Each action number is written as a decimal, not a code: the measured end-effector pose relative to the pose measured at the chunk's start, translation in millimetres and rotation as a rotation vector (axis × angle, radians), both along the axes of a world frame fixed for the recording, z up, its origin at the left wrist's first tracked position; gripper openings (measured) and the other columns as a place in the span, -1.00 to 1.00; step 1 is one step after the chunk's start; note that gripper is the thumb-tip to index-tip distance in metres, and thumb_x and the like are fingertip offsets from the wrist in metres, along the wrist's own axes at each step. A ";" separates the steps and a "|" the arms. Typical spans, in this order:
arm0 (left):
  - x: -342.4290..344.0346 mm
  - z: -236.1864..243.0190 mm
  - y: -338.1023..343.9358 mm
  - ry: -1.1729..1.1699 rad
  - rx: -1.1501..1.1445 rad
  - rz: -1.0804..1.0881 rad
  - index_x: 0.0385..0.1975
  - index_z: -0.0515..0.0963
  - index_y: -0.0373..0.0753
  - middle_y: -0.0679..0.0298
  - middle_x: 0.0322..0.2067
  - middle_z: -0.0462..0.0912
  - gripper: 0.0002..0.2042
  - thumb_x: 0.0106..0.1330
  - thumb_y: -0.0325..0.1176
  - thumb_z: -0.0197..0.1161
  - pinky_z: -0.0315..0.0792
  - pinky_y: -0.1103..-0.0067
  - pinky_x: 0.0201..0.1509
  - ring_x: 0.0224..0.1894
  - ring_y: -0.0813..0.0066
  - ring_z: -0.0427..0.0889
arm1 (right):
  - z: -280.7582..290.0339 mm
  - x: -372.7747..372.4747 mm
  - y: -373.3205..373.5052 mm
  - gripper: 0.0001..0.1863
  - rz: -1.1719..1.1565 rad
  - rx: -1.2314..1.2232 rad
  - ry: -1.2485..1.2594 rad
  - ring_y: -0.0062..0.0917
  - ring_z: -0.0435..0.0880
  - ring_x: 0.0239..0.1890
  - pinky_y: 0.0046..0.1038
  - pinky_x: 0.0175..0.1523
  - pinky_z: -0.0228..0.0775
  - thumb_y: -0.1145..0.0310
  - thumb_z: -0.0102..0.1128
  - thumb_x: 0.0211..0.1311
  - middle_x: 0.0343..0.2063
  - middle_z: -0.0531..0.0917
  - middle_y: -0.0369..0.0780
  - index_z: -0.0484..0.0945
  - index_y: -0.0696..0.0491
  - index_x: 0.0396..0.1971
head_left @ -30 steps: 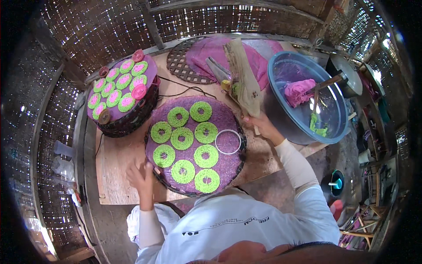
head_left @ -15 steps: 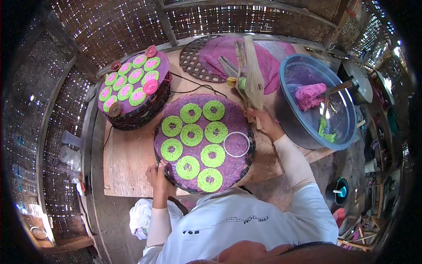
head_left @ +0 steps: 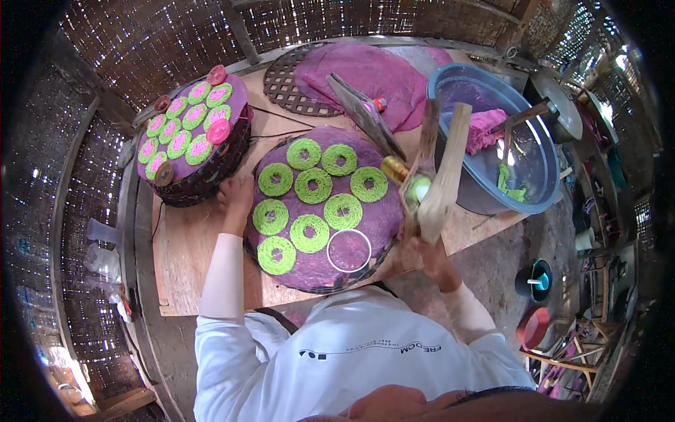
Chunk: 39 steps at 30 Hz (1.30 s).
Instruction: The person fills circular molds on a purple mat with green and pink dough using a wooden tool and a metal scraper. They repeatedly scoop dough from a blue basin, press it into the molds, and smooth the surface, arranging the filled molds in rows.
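- Far out to the left of the left hand sits a dark round basket (head_left: 204,179) topped with a purple cloth, loaded with small green-and-pink noodle rings (head_left: 188,133) plus a few pink and brown discs.
- The left hand (head_left: 237,195) is curled over the left rim of the round woven tray (head_left: 309,278) in the middle of the wooden counter (head_left: 190,253), fingers wrapped on the edge, so it's closed on the tray rim.
- Just right of that hand, the tray's purple cloth carries bright green noodle rings (head_left: 313,185), eight that I can count, laid in rough rows.
- A bare white ring mould (head_left: 349,250) lies on the cloth near the tray's front edge, between the two hands, closer to the right one.
- Behind the tray there's a dark lattice mat (head_left: 288,88) with a big purple cloth (head_left: 373,74) spread half over it, well away from both hands.
- The right hand (head_left: 425,254) is at the tray's right edge, gripping the lower ends of a wooden lever press (head_left: 439,179) that sticks up and away from it; green dough (head_left: 420,188) shows between the press arms. Fingers are closed round the wood.
- Right of the press, beyond the right hand, a big blue basin (head_left: 541,176) holds pink dough (head_left: 485,130) and some green bits.
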<state>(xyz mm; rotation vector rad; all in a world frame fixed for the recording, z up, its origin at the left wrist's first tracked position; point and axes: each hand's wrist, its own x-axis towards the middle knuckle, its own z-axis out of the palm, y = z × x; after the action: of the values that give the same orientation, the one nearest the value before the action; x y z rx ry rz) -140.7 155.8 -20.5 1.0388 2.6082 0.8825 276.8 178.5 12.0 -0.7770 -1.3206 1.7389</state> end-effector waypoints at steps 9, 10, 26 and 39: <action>174.2 77.8 -64.5 0.242 0.102 -0.558 0.17 0.04 -0.26 -0.03 0.05 0.13 -0.17 -0.12 -0.09 0.26 -0.10 0.16 0.14 0.11 -0.03 0.05 | 72.9 10.3 -17.9 -0.54 0.189 0.167 -0.396 -0.65 0.48 -0.29 -0.55 -0.20 0.35 0.54 0.28 -0.23 -0.33 0.54 -0.28 0.39 0.16 -0.20; 176.2 72.2 -69.6 0.225 0.081 -0.586 0.18 0.02 -0.26 -0.03 0.04 0.13 -0.15 -0.14 -0.11 0.28 -0.10 0.16 0.13 0.11 -0.03 0.05 | 74.5 8.5 -15.7 -0.54 0.205 0.199 -0.408 -0.65 0.49 -0.31 -0.55 -0.21 0.35 0.54 0.28 -0.23 -0.35 0.54 -0.28 0.39 0.16 -0.20; 146.3 68.7 -72.1 0.145 0.155 -0.606 0.15 0.03 -0.29 -0.04 0.03 0.15 -0.18 -0.16 -0.19 0.27 -0.07 0.17 0.13 0.11 0.00 0.07 | 85.9 -11.7 -13.0 -0.43 0.330 0.157 -0.405 -0.61 0.51 -0.22 -0.54 -0.10 0.33 0.55 0.25 -0.19 -0.23 0.53 -0.24 0.30 0.21 -0.06; 151.3 51.1 -71.2 0.207 0.034 -0.637 0.16 0.02 -0.30 -0.07 0.04 0.14 -0.16 -0.18 -0.22 0.28 -0.06 0.16 0.13 0.13 -0.03 0.04 | 96.7 -16.5 -13.3 -0.32 0.391 0.150 -0.401 -0.61 0.45 -0.11 -0.52 -0.02 0.29 0.56 0.27 -0.19 -0.15 0.50 -0.22 0.23 0.21 0.04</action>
<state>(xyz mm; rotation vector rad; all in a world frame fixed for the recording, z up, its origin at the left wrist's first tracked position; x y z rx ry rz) 10.5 84.6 30.6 1.8987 2.1636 0.6827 260.2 165.2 108.6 -0.8526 -1.9578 1.8085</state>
